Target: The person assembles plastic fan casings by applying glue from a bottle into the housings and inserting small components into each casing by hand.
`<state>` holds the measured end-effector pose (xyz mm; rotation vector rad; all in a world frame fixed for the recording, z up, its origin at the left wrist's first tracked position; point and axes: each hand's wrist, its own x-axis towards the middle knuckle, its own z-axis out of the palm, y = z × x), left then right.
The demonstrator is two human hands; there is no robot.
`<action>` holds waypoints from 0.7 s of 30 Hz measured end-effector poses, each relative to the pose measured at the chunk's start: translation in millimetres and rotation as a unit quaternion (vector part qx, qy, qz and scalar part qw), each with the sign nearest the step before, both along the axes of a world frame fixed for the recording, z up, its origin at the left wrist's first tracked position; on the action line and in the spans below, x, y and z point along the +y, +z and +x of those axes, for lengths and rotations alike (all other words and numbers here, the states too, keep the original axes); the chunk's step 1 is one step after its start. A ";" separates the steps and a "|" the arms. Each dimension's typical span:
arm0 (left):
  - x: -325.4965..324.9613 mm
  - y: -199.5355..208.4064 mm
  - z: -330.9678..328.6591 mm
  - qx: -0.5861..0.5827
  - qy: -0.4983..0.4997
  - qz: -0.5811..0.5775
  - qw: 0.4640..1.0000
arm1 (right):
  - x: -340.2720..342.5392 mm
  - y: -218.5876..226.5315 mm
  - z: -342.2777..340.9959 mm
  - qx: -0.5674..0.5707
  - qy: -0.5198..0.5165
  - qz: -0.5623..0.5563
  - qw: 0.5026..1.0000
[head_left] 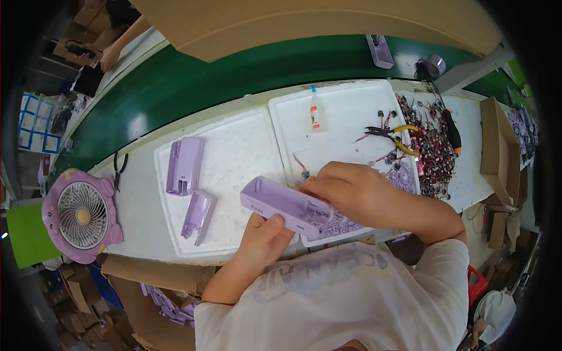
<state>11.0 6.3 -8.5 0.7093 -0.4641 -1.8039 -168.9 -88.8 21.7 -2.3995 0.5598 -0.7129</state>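
Holds purple shell (272,205) in left hand (264,240), near. Has right hand (345,190) narrowed at shell's far edge; cannot fairly tell if gripping anything. Shows yellow pliers (384,133) farther right.

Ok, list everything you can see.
trays: two, white, on bench
held housing: one, lilac, centre
loose housings: about three, lilac, left tray
upper housing: one, lilac, on green surface
bottle: one, whitish, right tray
pliers: one, yellow-handled, right tray
second pliers: one, black, near fan
fan: one, lilac, far left
wired parts: many, red-black, mostly heaped right
small parts: many, lilac, right tray
screwdriver: one, black-orange, beside heap
boxes: several, brown, around bench
other people: at least two, upper left, lower right
left hand: one, bare, gripping held housing
right hand: one, bare, at its upper edge
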 end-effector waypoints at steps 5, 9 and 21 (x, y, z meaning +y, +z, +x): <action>0.3 -9.2 9.9 0.108 -0.058 -0.002 0.992 | -3.7 4.6 -2.4 0.017 0.017 -0.099 0.995; -0.2 -1.2 4.4 0.104 -0.027 0.005 0.994 | -10.9 1.7 -2.8 0.023 0.037 -0.079 0.996; 10.3 -2.3 3.2 -0.275 0.043 -0.172 0.945 | 0.1 10.7 -1.3 -0.039 0.038 -0.083 0.995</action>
